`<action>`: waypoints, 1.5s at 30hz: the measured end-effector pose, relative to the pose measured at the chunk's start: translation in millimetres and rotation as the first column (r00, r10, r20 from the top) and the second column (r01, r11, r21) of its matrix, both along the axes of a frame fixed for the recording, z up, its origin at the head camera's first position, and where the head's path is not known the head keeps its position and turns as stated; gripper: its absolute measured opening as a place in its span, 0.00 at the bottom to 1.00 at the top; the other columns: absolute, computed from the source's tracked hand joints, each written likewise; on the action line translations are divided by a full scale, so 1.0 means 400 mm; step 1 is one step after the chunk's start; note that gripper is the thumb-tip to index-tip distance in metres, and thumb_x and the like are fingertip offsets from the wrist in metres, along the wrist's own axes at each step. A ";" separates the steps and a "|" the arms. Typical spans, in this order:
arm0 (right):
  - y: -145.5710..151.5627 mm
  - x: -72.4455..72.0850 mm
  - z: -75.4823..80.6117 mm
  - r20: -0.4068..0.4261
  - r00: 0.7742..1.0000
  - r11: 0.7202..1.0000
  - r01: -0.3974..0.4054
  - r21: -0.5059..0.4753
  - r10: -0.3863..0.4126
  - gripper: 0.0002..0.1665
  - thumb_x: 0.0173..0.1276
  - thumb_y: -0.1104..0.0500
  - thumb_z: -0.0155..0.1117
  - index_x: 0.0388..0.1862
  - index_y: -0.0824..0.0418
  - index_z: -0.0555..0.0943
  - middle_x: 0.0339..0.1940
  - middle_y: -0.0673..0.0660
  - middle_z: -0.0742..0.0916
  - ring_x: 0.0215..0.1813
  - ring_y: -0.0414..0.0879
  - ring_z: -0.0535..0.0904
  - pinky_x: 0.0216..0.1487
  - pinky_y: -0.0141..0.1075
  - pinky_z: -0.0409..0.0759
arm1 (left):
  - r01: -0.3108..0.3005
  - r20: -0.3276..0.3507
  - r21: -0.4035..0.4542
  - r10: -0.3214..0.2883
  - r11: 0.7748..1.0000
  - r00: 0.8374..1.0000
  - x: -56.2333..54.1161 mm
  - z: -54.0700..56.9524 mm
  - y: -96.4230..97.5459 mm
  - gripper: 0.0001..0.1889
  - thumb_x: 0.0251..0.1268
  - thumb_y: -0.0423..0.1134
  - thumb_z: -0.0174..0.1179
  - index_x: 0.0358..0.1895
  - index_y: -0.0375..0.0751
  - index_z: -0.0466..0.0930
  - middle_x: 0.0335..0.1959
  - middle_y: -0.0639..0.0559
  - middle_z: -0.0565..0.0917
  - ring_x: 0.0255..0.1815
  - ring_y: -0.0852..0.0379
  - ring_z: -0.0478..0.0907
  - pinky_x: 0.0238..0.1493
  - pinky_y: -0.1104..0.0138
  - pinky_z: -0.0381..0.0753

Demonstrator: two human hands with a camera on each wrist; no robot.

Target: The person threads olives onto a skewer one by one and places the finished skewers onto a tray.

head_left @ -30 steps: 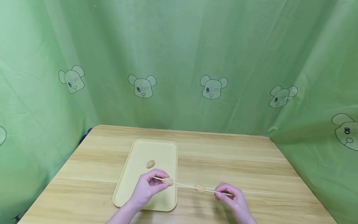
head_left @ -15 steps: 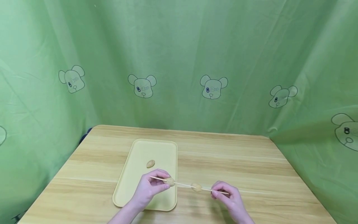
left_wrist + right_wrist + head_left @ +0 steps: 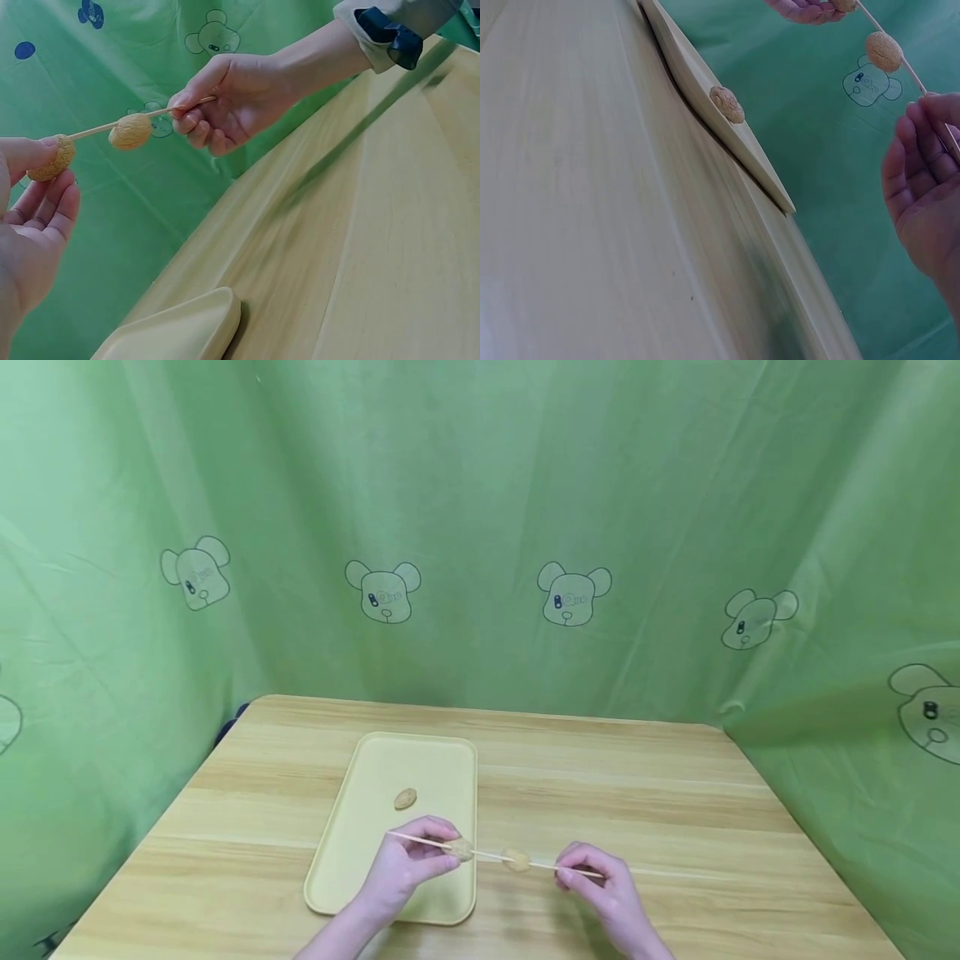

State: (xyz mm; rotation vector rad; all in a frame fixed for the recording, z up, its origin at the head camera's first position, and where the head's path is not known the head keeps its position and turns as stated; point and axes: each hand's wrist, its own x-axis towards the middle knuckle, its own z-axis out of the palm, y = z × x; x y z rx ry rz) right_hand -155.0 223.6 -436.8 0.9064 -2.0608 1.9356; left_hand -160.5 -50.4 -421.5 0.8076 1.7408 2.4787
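Observation:
A thin wooden skewer (image 3: 491,856) runs between the two hands, held above the table. Two tan, wrinkled oval balls are on it. My left hand (image 3: 401,868) pinches the left ball (image 3: 54,159) between thumb and fingers, and the skewer's tip sticks out beyond it over the hand. The other ball (image 3: 132,132) sits on the skewer between the hands, touched by neither. Near the skewer's other end, my right hand (image 3: 603,889) grips the stick with thumb and fingertips. A similar ball (image 3: 406,798) lies loose on the pale yellow tray (image 3: 367,777).
The tray lies on the left part of a wood-grain table (image 3: 637,793), partly under my left hand. A green curtain (image 3: 480,485) printed with bear heads surrounds the table at the back and sides.
My right hand has moved left, bringing the skewer and the middle ball closer to my left hand. The skewer's tip now reaches farther out past the left ball.

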 end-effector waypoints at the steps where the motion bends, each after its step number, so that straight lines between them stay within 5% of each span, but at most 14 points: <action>1: -0.002 0.000 0.000 0.005 1.000 1.000 -0.005 -0.004 0.005 0.05 0.60 0.78 0.53 0.30 0.72 0.75 0.29 0.50 0.81 0.33 0.36 0.78 0.32 0.30 0.81 | -0.001 0.005 -0.004 0.001 1.000 1.000 0.000 -0.001 0.001 0.14 0.49 0.24 0.63 0.39 0.18 0.74 0.40 0.52 0.79 0.36 0.61 0.79 0.43 0.71 0.80; 17: -0.021 -0.012 -0.016 -0.059 0.997 0.998 -0.050 -0.044 0.048 0.09 0.58 0.82 0.50 0.31 0.74 0.75 0.29 0.57 0.80 0.33 0.39 0.78 0.32 0.30 0.80 | -0.001 0.010 -0.033 0.001 0.999 1.000 0.000 -0.013 0.017 0.20 0.48 0.25 0.63 0.40 0.11 0.67 0.40 0.53 0.78 0.36 0.62 0.78 0.43 0.72 0.80; 30: -0.028 -0.011 -0.019 -0.027 0.995 0.993 -0.101 -0.066 0.100 0.09 0.59 0.82 0.49 0.33 0.74 0.75 0.29 0.61 0.80 0.33 0.40 0.79 0.32 0.32 0.81 | -0.006 -0.009 -0.020 0.006 1.000 1.000 0.007 -0.012 0.028 0.18 0.48 0.24 0.62 0.39 0.11 0.68 0.40 0.49 0.78 0.36 0.62 0.77 0.43 0.73 0.79; 45: -0.025 -0.006 -0.026 -0.001 0.989 0.988 -0.147 -0.038 0.147 0.16 0.61 0.80 0.46 0.36 0.68 0.79 0.31 0.55 0.82 0.34 0.40 0.79 0.34 0.33 0.81 | -0.016 -0.001 -0.024 0.016 1.000 1.000 0.009 -0.025 0.042 0.14 0.45 0.22 0.62 0.39 0.23 0.76 0.41 0.45 0.76 0.39 0.62 0.77 0.45 0.72 0.79</action>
